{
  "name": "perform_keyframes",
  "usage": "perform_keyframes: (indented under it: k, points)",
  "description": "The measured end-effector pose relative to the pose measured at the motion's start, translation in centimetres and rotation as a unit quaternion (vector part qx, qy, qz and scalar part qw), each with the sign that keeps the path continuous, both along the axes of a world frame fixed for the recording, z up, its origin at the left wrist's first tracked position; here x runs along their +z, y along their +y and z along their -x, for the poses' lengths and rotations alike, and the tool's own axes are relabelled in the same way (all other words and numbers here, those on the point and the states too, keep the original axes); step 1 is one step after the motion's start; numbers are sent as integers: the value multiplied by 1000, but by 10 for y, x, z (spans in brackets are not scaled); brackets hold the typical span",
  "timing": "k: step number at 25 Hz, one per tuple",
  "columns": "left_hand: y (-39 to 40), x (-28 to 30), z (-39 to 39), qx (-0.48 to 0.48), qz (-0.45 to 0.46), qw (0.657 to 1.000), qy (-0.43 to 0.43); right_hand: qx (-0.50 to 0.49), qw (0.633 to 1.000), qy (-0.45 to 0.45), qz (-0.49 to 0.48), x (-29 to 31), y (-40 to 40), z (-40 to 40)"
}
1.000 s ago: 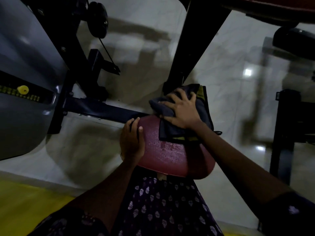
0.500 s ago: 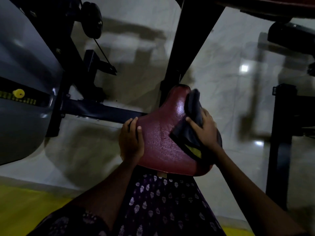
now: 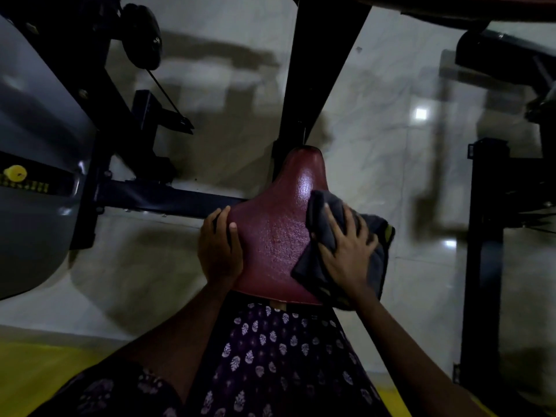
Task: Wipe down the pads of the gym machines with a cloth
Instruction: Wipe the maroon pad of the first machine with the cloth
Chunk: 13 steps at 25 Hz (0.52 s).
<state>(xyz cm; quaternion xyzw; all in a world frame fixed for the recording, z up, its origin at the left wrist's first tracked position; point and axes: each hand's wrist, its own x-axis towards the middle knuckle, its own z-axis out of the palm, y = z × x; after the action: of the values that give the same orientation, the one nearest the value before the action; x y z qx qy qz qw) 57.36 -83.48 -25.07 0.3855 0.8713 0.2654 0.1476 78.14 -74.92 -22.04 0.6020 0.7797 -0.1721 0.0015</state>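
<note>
Nearest the camera, a patterned garment (image 3: pixel 270 365) fills the lower middle, and both sleeves are cut off by the bottom edge. The near rim of the red pad (image 3: pixel 273 236) is hidden behind the garment's top. The left hand (image 3: pixel 219 248) is laid against the pad's left edge, its fingers relaxed and gently bent over the rim, with the thumb lying on the pad's top. The right hand (image 3: pixel 349 251) is pressed flat, fingers spread, on a dark cloth (image 3: pixel 328 218) that covers the pad's right side; the pad beneath it cannot be seen, and the cloth's far fold hangs past the edge. Compared with half a second ago, the cloth has been moved lower and spread wider, and the right hand's fingers are now splayed rather than bunched. Farther off, a black frame (image 3: pixel 316 70) rises from behind the pad's narrow tip, its top cut off. The dim floor (image 3: pixel 376 130) shows only blurred reflections.
</note>
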Motion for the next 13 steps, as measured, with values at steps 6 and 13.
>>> perform_keyframes:
  k: [6, 13]
  points:
    - [-1, -2, 2, -10, 2, 1000, 4, 92, 994, -20, -54, 1, 15, 35]
    - [0, 0, 2, -6, 15, 1000, -14, 322, 938, -28, -127, -2, -59, -58]
